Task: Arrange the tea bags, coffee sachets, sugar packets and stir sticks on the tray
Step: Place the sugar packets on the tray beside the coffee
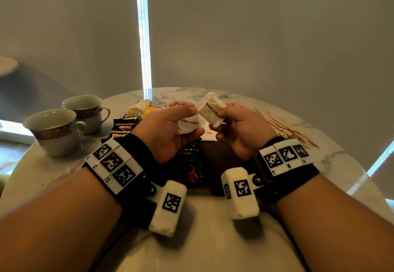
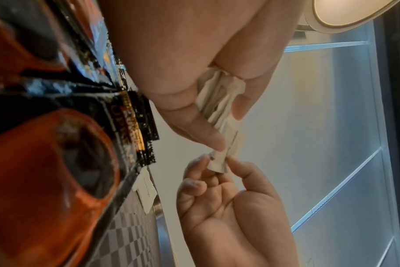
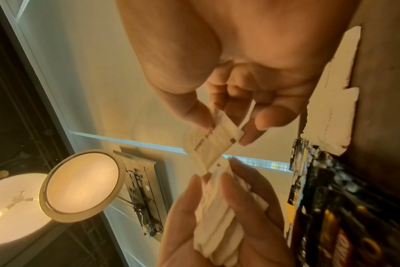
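Note:
Above the dark tray [image 1: 221, 158], my left hand [image 1: 197, 121] grips a bunch of white brown-sugar packets [image 1: 188, 125]. My right hand [image 1: 217, 119] pinches a single sugar packet [image 1: 210, 107] just beside that bunch. The left wrist view shows the bunch [image 2: 215, 103] between thumb and fingers, with the single packet [image 2: 218, 162] below it. In the right wrist view the single packet [image 3: 213, 142] touches the top of the bunch [image 3: 217, 216]. Black coffee sachets [image 1: 189, 165] lie on the tray's left part, and a sugar packet [image 1: 207, 135] lies at its far edge.
Two teacups [image 1: 56, 130] stand at the left of the round marble table [image 1: 202, 239]. More coffee sachets [image 1: 124, 127] and tea bags [image 1: 139, 107] are piled behind my left hand. Wooden stir sticks [image 1: 283, 126] lie scattered to the right of the tray.

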A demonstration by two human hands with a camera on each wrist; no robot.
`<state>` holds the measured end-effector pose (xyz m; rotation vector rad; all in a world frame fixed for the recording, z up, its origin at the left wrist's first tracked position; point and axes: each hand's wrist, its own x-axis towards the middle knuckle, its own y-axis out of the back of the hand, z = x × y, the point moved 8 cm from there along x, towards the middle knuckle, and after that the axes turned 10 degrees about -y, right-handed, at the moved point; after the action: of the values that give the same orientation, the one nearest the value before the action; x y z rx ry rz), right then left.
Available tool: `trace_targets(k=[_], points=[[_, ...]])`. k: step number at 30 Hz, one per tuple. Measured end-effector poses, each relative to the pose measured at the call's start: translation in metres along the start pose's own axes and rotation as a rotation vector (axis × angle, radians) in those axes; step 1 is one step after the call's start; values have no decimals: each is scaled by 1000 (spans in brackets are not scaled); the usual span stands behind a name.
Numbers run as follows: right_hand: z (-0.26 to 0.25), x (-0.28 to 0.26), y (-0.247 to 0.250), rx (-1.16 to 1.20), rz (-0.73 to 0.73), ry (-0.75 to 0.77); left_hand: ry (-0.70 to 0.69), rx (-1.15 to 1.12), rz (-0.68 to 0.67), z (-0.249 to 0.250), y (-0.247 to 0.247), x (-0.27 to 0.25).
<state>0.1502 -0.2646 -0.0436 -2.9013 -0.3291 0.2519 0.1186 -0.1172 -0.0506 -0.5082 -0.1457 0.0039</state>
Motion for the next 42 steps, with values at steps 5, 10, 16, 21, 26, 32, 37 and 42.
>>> trace_targets(k=[5, 10, 16, 21, 26, 32, 37, 42], points=[[-4, 21, 56, 164, 230, -50, -34, -32, 75, 5, 8, 3], [15, 28, 92, 199, 340, -200, -39, -50, 86, 5, 6, 0], [33, 26, 94, 39, 367, -402, -49, -47, 89, 9, 4, -2], [36, 24, 90, -42, 350, -451, -43, -51, 95, 9, 4, -2], [32, 21, 85, -141, 335, -460, -36, -53, 94, 7, 5, -1], [30, 19, 83, -206, 320, -461, -35, -46, 104, 5, 6, 0], [29, 23, 79, -232, 278, -460, -29, -45, 103, 4, 6, -1], [30, 25, 75, -206, 240, -438, -27, -40, 105, 4, 6, -1]])
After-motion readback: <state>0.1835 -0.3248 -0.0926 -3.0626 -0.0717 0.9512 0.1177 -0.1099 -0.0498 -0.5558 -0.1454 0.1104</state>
